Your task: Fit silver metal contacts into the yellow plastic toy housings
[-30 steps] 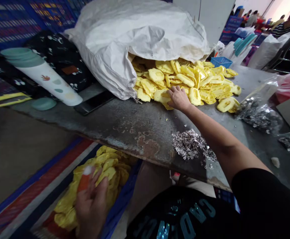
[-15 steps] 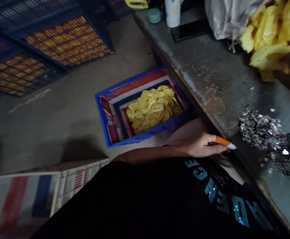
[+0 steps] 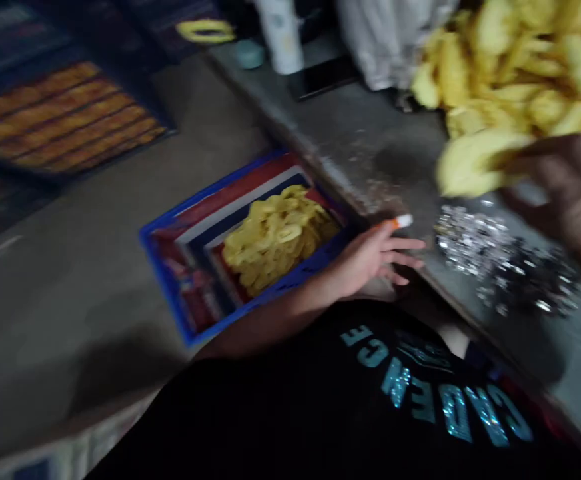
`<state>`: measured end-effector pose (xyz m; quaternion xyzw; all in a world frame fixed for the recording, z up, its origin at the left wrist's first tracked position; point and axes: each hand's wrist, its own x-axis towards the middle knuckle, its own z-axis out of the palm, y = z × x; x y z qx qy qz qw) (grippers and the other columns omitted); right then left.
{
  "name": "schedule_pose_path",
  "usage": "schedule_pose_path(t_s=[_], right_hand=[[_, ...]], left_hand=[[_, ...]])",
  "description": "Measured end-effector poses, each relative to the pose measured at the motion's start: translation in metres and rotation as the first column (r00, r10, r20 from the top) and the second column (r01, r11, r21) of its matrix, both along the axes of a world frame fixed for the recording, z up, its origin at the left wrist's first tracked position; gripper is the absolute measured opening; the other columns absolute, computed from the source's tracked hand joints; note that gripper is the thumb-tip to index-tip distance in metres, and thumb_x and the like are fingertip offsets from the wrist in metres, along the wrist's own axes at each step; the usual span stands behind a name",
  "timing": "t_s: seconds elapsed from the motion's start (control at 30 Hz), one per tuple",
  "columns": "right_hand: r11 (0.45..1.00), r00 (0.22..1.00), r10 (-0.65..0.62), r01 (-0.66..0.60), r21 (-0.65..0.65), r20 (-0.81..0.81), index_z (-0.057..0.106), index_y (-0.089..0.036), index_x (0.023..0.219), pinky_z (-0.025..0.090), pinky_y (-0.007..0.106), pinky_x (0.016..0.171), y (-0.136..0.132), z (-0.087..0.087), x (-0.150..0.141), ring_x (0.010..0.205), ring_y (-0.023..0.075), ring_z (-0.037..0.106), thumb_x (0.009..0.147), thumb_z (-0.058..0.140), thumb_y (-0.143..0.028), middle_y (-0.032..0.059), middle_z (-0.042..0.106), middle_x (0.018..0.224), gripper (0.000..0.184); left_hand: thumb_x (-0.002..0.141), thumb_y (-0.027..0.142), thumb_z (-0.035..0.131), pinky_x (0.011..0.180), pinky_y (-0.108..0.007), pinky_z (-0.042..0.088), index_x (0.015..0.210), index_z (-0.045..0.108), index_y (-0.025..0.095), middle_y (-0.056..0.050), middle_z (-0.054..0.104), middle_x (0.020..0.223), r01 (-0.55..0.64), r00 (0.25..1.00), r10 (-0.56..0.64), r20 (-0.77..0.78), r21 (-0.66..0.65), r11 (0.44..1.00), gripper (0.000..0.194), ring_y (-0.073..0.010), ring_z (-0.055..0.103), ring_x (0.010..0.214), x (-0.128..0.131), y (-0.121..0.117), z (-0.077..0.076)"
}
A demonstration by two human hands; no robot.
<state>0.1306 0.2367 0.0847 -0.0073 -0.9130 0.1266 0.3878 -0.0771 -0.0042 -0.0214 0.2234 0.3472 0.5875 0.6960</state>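
My left hand (image 3: 370,261) is over the near edge of the workbench, fingers stretched and spread, holding nothing. An orange and white cover (image 3: 399,222) sits on its thumb. On the right, my blurred right hand (image 3: 565,183) pinches a flat, oval yellow piece (image 3: 473,163) above the bench. That piece hangs between a big heap of similar yellow pieces (image 3: 515,67) and a pile of small shiny silver metal parts (image 3: 475,240). More yellow pieces (image 3: 278,237) lie in a blue crate (image 3: 163,287) with a striped lining, below my left arm.
At the workbench's (image 3: 330,127) far end are a white bottle (image 3: 281,40), a teal lid-like round object (image 3: 249,55), a dark phone (image 3: 325,77) and a grey sack (image 3: 390,40). Dark stacked crates (image 3: 85,113) with orange contents stand at left. A yellow ring-like object (image 3: 205,31) is beyond.
My left hand's fingers have spread from a closer pose. My right hand has come farther into view, holding a yellow piece nearer the silver parts. The whole view has shifted.
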Motion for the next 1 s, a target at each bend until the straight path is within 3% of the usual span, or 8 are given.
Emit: schedule_pose_path(t_s=[0.07,0.13,0.23,0.33,0.43,0.57,0.63,1.0], right_hand=[[0.924,0.974,-0.112,0.029,0.381,0.198,0.081,-0.026,0.089,0.060,0.035,0.070,-0.070,0.000,0.022,0.085,0.0172,0.075,0.115,0.059,-0.029,0.0012,0.082,0.087,0.035],[0.870,0.923,-0.205,0.019,0.493,0.326,0.080,-0.027,0.110,0.056,0.036,0.075,-0.122,-0.014,0.036,0.093,0.0173,0.071,0.116,0.060,-0.035,-0.0002,0.083,0.103,0.022],[0.871,0.906,-0.251,0.059,0.488,0.340,0.077,-0.022,0.117,0.052,0.037,0.086,-0.161,-0.043,0.061,0.106,0.0185,0.069,0.119,0.055,-0.041,0.0024,0.081,0.130,0.029],[0.893,0.892,-0.349,0.223,0.391,0.288,0.072,-0.022,0.141,0.049,0.036,0.091,-0.181,-0.059,0.104,0.114,0.0181,0.067,0.119,0.055,-0.032,0.0046,0.077,0.146,0.030],[0.867,0.834,-0.497,0.484,0.118,0.239,0.067,-0.020,0.147,0.050,0.036,0.095,-0.181,-0.069,0.157,0.117,0.0187,0.068,0.116,0.060,-0.024,0.0095,0.077,0.143,0.032],[0.536,0.563,-0.751,0.825,-0.179,0.344,0.078,-0.021,0.107,0.051,0.038,0.090,-0.145,-0.087,0.213,0.100,0.0230,0.069,0.108,0.068,-0.021,0.0067,0.078,0.105,0.010],[0.471,0.504,-0.750,0.862,-0.189,0.428,0.080,-0.022,0.109,0.049,0.040,0.090,-0.127,-0.093,0.222,0.100,0.0250,0.069,0.105,0.070,-0.021,0.0069,0.078,0.106,0.010],[0.557,0.506,-0.738,0.830,-0.020,0.447,0.074,-0.025,0.103,0.040,0.041,0.087,-0.150,-0.106,0.228,0.097,0.0236,0.065,0.114,0.058,-0.033,0.0047,0.076,0.102,0.021]], left_hand=[[0.108,0.070,0.058,0.068,-0.040,0.070,0.156,0.063,0.020,-0.022,0.080,0.142,0.197,0.968,-0.178,0.179,-0.099,0.975,0.070,-0.0377,0.085,0.111,-0.001,-0.001,0.013],[0.107,0.066,0.062,0.070,-0.040,0.070,0.144,0.073,0.021,-0.015,0.088,0.121,0.364,0.920,-0.308,0.242,-0.238,0.900,0.058,-0.0378,0.087,0.100,-0.002,-0.001,0.018],[0.102,0.055,0.075,0.076,-0.036,0.070,0.123,0.083,0.017,-0.011,0.089,0.094,0.420,0.900,-0.412,0.141,-0.534,0.734,0.044,-0.0313,0.087,0.082,0.003,0.006,0.013],[0.098,0.048,0.077,0.066,-0.033,0.068,0.124,0.085,0.016,-0.012,0.089,0.092,0.403,0.880,-0.474,0.040,-0.593,0.697,0.042,-0.0292,0.084,0.073,0.021,0.011,0.015],[0.100,0.051,0.072,0.069,-0.036,0.070,0.133,0.083,0.014,-0.019,0.088,0.118,0.469,0.855,-0.516,0.051,-0.503,0.726,0.051,-0.0321,0.085,0.083,0.042,0.018,0.028],[0.104,0.049,0.067,0.082,-0.042,0.073,0.132,0.085,0.014,-0.022,0.085,0.132,0.504,0.845,-0.525,0.098,-0.472,0.723,0.049,-0.0373,0.086,0.105,0.060,0.032,0.039],[0.106,0.050,0.065,0.080,-0.041,0.072,0.129,0.086,0.014,-0.022,0.086,0.125,0.465,0.863,-0.501,0.062,-0.481,0.743,0.048,-0.0361,0.086,0.102,0.065,0.033,0.041],[0.099,0.070,0.068,0.071,-0.037,0.070,0.123,0.088,0.018,-0.019,0.086,0.117,0.437,0.831,-0.553,-0.059,-0.546,0.715,0.061,-0.0338,0.081,0.092,0.061,0.016,0.051]])
